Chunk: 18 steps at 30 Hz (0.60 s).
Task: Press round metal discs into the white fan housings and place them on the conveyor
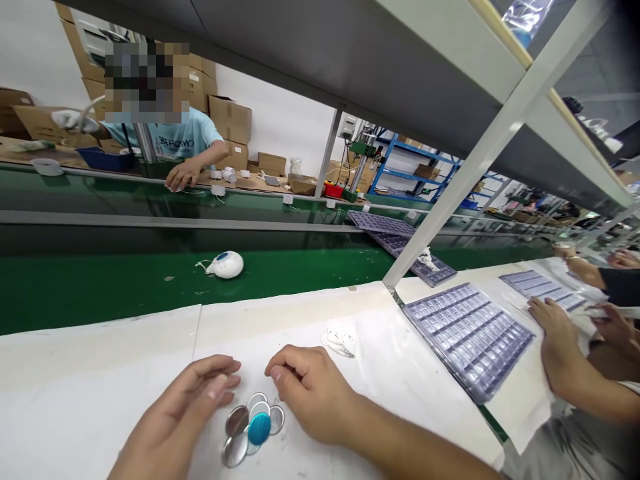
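The left hand is half-curled, with the thumb apart from the index fingertip. The right hand is curled inward, thumb near the index finger; whether it pinches anything cannot be told. A cluster of round metallic discs lies on the white surface, between and just below the hands. The discs overlap; the blue disc rests on top of others. A crumpled white cloth lies beyond the right hand. To its right, a compartmented clear tray lies flat. Past the surface, a white rounded object with a blue patch rests on the green belt
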### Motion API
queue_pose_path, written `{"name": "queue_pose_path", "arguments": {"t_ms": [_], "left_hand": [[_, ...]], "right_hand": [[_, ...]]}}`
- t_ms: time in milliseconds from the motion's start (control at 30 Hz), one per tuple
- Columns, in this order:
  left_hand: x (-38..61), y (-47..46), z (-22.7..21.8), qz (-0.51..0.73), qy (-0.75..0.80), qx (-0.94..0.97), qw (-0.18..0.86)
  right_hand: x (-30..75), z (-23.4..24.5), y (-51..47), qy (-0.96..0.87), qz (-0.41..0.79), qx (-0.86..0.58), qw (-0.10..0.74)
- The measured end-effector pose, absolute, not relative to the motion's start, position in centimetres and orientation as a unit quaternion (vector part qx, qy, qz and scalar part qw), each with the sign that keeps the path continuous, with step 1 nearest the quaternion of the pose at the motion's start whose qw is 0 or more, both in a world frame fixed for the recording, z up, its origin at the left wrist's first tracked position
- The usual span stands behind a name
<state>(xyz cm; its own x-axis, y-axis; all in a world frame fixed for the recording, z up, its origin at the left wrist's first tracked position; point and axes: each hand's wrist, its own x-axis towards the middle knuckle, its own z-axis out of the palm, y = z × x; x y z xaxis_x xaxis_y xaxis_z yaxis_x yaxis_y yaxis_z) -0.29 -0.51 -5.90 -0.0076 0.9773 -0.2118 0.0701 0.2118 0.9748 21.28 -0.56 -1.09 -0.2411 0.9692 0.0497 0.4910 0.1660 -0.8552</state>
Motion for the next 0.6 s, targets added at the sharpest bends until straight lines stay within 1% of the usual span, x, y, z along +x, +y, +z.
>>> {"name": "queue_pose_path", "arguments": {"t_ms": [67, 133, 167, 233, 300, 367, 533, 600], "left_hand": [[0.0, -0.8, -7.3, 0.353, 0.551, 0.635, 0.412], [0.4, -1.1, -8.8, 0.283, 0.457, 0.793, 0.286], [0.7, -1.1, -9.3, 0.247, 0.403, 0.850, 0.232], [1.5, -1.2, -9.4, 0.170, 0.330, 0.914, 0.166], [2.2, -1.1, -8.7, 0.123, 0.315, 0.931, 0.141], [3.0, -1.1, -7.6, 0.110, 0.324, 0.930, 0.135], [3.7, -0.6, -6.4, 0.151, 0.418, 0.889, 0.110], [3.1, -0.3, -6.4, 0.145, 0.464, 0.867, 0.111]], "right_hand": [[21.2, -1.2, -0.6, -0.699, 0.367, -0.524, 0.319], [21.1, -1.1, -0.6, -0.697, 0.370, -0.524, 0.320], [21.1, -1.1, -0.6, -0.694, 0.374, -0.525, 0.320], [21.1, -1.0, -0.6, -0.686, 0.383, -0.530, 0.319], [21.1, -1.0, -0.6, -0.682, 0.387, -0.535, 0.316], [21.1, -1.0, -0.6, -0.680, 0.386, -0.539, 0.314], [21.5, -1.1, -0.4, -0.686, 0.363, -0.540, 0.327], [21.8, -1.1, -0.3, -0.692, 0.348, -0.550, 0.314]]}}
